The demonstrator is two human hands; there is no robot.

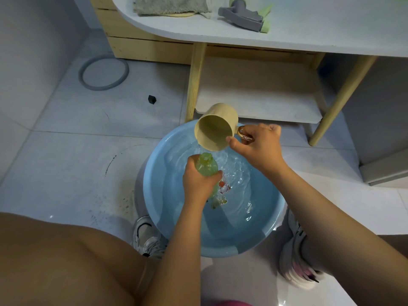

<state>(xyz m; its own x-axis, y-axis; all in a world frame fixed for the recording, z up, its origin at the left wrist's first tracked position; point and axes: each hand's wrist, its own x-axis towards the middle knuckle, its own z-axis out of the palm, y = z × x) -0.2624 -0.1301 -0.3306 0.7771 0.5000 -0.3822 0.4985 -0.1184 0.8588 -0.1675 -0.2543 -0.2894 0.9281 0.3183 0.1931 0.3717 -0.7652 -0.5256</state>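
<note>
Your left hand [199, 184] is wrapped round the green bottle [206, 164]. The fingers and thumb curl about its upper body, so the neck and open mouth stand clear just above your thumb. The bottle hangs tilted over the blue basin [220, 239], with its lower end running down past your palm towards the water [238, 171]. I cannot tell whether it touches the surface.

Your right hand [258, 146] grips the handle of the beige cup [215, 129], fingers closed about the amber loop. The cup is tipped, and its lip sits just above the bottle's mouth with a thin stream falling.

Judging by its look, the bottle is thin clear plastic: light, soft-walled and easy to dent. It is wet, so likely slippery, and it will grow heavier under your fingers as it fills. A hold on the shoulder just below the neck is probably best, since the wall is stiffer there. Squeeze only enough to stop it sliding.

The cup looks rigid and light. Its weight hangs out to the side of your knuckles, so the handle may twist in a wet grip.

Just beyond your left fingertips there is a patch of red, white and yellow print, probably the bottle's label. It is too distorted to make out any words. The cup shows no writing.
</note>
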